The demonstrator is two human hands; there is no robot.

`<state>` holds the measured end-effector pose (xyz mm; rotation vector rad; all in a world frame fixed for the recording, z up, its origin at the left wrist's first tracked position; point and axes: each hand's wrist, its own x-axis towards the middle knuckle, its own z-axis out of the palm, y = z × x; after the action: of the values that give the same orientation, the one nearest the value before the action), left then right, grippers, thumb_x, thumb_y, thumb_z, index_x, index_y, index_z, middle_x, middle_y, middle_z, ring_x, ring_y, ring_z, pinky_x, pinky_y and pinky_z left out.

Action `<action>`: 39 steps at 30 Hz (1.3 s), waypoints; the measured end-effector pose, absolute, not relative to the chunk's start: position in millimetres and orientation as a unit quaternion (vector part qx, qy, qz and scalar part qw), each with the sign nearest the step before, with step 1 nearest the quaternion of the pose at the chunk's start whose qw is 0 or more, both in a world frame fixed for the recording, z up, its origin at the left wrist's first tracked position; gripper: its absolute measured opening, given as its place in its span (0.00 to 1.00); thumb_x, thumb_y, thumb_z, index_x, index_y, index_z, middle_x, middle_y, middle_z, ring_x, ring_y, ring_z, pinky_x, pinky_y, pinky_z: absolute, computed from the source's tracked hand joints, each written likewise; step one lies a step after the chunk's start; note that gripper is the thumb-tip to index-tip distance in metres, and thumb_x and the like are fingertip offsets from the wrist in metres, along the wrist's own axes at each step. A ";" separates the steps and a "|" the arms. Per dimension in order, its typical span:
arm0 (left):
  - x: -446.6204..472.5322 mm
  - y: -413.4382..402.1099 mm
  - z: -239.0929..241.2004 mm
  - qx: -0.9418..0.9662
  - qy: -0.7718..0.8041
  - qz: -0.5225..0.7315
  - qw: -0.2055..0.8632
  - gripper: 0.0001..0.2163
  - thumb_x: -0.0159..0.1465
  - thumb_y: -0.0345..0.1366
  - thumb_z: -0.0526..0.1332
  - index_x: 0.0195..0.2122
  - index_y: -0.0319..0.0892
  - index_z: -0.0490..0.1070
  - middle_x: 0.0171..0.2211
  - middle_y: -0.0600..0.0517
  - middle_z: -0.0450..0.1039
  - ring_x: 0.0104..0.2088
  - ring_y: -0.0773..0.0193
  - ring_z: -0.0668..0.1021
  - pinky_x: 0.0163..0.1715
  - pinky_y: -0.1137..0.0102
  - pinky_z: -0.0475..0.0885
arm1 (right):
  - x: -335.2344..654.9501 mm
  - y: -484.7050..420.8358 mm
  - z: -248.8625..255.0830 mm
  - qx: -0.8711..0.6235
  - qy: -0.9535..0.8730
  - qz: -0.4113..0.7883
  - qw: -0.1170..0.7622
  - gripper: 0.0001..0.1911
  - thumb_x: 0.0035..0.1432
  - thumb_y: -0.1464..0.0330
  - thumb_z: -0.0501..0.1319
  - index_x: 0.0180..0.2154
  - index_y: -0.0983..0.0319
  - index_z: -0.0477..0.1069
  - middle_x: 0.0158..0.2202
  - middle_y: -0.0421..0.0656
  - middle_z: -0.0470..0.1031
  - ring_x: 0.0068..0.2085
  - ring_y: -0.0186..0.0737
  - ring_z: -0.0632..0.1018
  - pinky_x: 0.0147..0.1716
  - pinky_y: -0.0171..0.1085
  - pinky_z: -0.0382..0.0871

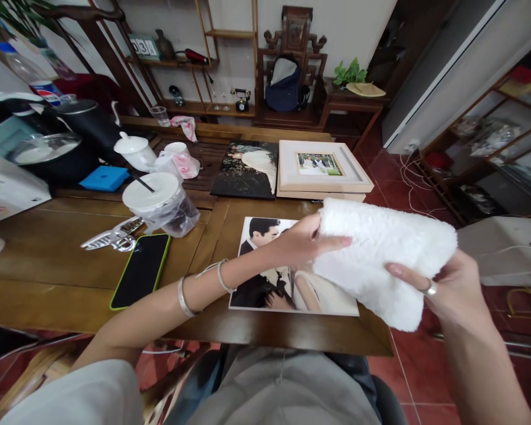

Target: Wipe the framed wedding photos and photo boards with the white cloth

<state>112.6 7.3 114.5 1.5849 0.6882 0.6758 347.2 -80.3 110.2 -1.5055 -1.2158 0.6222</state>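
Observation:
A fluffy white cloth (380, 248), folded over, is held up above the front right part of the table. My left hand (307, 242) grips its left end, thumb on top and the other fingers hidden behind it. At the opposite end my right hand (446, 283) is closed on the cloth, its thumb lying across the near face. Beneath the cloth and my left wrist lies a photo print (265, 289) of a couple, flat on the wooden table (194, 324); the cloth and left arm cover part of it.
Behind the print lie a dark photo panel (248, 171) and a stack of framed pictures (325, 168). Left of it are a phone (141, 271), a lidded cup (159, 200) in a plastic bag, and silver scissors-like metal tools (115, 236). A white teapot (135, 152) stands farther back.

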 end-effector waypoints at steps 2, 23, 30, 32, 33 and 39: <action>113.0 5.3 115.0 0.731 0.328 0.331 0.498 0.14 0.61 0.48 0.63 0.35 0.41 0.69 0.33 0.49 0.73 0.38 0.56 0.76 0.39 0.60 0.72 | 347.2 -82.7 116.3 -0.632 -0.553 0.219 0.496 0.23 0.32 0.66 0.76 0.36 0.56 0.77 0.36 0.39 0.80 0.35 0.42 0.79 0.32 0.38 0.76; 94.4 35.3 110.7 0.803 0.317 0.295 0.409 0.16 0.67 0.43 0.56 0.52 0.42 0.62 0.43 0.47 0.72 0.38 0.58 0.77 0.39 0.65 0.73 | 339.5 -59.9 113.2 -0.597 -0.520 0.398 0.464 0.30 0.39 0.64 0.73 0.48 0.59 0.71 0.46 0.47 0.78 0.42 0.52 0.79 0.37 0.47 0.76; 19.9 30.8 73.7 0.830 0.463 0.251 0.184 0.16 0.66 0.41 0.56 0.53 0.42 0.65 0.53 0.43 0.65 0.57 0.49 0.66 0.58 0.52 0.61 | 344.0 -80.5 85.9 -0.593 -0.702 -0.101 0.380 0.09 0.47 0.74 0.63 0.20 0.56 0.67 0.54 0.41 0.74 0.62 0.57 0.65 0.61 0.58 0.56; 9.4 24.9 56.1 0.830 0.494 0.208 0.155 0.21 0.65 0.46 0.57 0.57 0.42 0.63 0.59 0.39 0.59 0.62 0.44 0.60 0.59 0.47 0.59 | 333.0 -79.8 69.8 -0.490 -0.818 -0.037 0.298 0.13 0.46 0.79 0.58 0.17 0.58 0.63 0.60 0.39 0.68 0.64 0.55 0.62 0.63 0.62 0.52; 7.4 22.4 47.4 0.834 0.488 0.198 0.164 0.23 0.65 0.48 0.56 0.58 0.42 0.61 0.60 0.38 0.57 0.63 0.44 0.59 0.59 0.47 0.59 | 326.8 -79.0 62.6 -0.452 -0.852 -0.008 0.263 0.13 0.45 0.81 0.57 0.17 0.59 0.64 0.61 0.40 0.65 0.64 0.55 0.61 0.63 0.63 0.50; 14.2 24.2 16.7 0.839 0.459 0.226 0.187 0.24 0.68 0.47 0.52 0.61 0.42 0.57 0.63 0.38 0.54 0.65 0.48 0.54 0.63 0.49 0.54 | 305.2 -74.8 47.7 -0.445 -0.874 0.009 0.197 0.07 0.48 0.76 0.62 0.21 0.61 0.70 0.62 0.52 0.63 0.64 0.62 0.58 0.59 0.66 0.56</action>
<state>14.2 24.2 16.7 2.3617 1.2909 0.6367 305.2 -74.8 47.7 -1.2459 -2.4469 0.0240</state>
